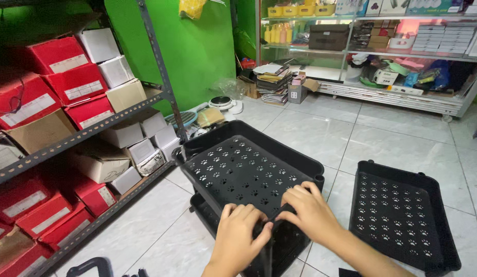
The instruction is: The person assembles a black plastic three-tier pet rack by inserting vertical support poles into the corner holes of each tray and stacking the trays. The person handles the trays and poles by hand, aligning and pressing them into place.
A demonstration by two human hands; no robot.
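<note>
A black plastic shelf tray (pixel 238 169) with paw-print cut-outs sits on top of a low black rack on the tiled floor, tilted towards me. My left hand (pixel 241 233) curls over its near edge, fingers bent on the plastic. My right hand (pixel 308 208) lies just beside it, fingers spread flat on the tray's near right part. A second black tray (pixel 400 213) of the same kind lies flat on the floor to the right, apart from both hands.
A metal shelving unit (pixel 89 131) packed with red, white and brown boxes runs along the left. A green wall stands behind. A glass display shelf (pixel 382 51) with goods lines the back right. A stack of books (pixel 273 82) and small items sit on the floor.
</note>
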